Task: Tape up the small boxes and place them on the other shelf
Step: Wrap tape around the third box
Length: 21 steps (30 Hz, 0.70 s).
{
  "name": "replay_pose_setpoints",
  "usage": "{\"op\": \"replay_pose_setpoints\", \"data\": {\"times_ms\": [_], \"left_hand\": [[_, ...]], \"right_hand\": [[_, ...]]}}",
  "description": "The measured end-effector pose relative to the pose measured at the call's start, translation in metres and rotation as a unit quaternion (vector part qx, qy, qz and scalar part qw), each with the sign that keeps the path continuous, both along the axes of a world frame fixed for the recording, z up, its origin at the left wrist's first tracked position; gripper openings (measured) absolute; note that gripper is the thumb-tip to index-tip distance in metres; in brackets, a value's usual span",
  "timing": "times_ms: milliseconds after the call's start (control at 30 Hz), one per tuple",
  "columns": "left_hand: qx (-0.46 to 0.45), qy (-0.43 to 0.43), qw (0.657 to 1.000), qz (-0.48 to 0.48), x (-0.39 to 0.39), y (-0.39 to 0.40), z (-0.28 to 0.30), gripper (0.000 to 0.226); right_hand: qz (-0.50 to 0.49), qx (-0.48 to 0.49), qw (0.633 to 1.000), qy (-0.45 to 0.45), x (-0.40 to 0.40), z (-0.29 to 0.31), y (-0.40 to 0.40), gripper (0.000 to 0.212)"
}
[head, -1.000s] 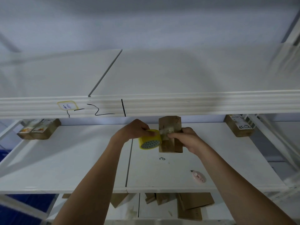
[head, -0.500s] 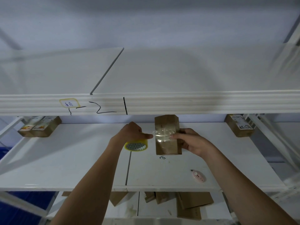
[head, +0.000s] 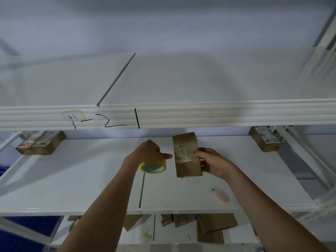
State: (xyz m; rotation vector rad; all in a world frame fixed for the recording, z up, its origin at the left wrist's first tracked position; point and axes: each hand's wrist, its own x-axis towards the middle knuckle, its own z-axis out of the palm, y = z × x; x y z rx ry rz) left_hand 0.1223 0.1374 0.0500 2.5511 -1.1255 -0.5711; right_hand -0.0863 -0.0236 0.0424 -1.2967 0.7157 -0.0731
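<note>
At frame centre the small box (head: 187,155) stands upright above the middle shelf (head: 72,179), gripped by the right hand (head: 214,164). The left hand (head: 149,151), holding the tape roll (head: 153,166), has drawn slightly away leftward.

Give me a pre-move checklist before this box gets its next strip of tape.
1. Box held firmly: ok. The right hand grips the small box above the middle shelf.
2. Tape in hand: ok. The left hand holds the yellow tape roll beside the box.
3. Tape joined to the box: cannot tell. No strip shows across the gap.
4. First strip stuck down: ok. Clear tape lies across the box's front.
5. Cutter in reach: ok, probably. The pink cutter lies on the shelf below the right hand.
6. All seams sealed: cannot tell. The far sides are hidden.
</note>
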Motion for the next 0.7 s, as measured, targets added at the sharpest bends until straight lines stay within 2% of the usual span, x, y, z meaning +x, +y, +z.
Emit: {"op": "replay_pose_setpoints", "data": {"times_ms": [133,333,567,700], "left_hand": [[0.03,0.028,0.999,-0.021,0.0,0.005,-0.012,0.059],[0.08,0.017,0.995,-0.052,-0.012,0.006,-0.043,0.053],[0.115,0.015,0.993,-0.037,-0.03,0.008,-0.093,0.043],[0.091,0.033,0.995,0.001,-0.034,0.008,-0.108,0.036]], "right_hand": [[-0.008,-0.002,0.999,0.04,-0.013,-0.017,0.0,0.031],[-0.004,-0.033,0.986,0.162,-0.019,-0.056,0.013,0.027],[0.029,-0.161,0.946,0.281,-0.012,-0.083,0.024,0.026],[0.052,-0.277,0.9,0.334,-0.009,-0.084,0.026,0.009]]}}
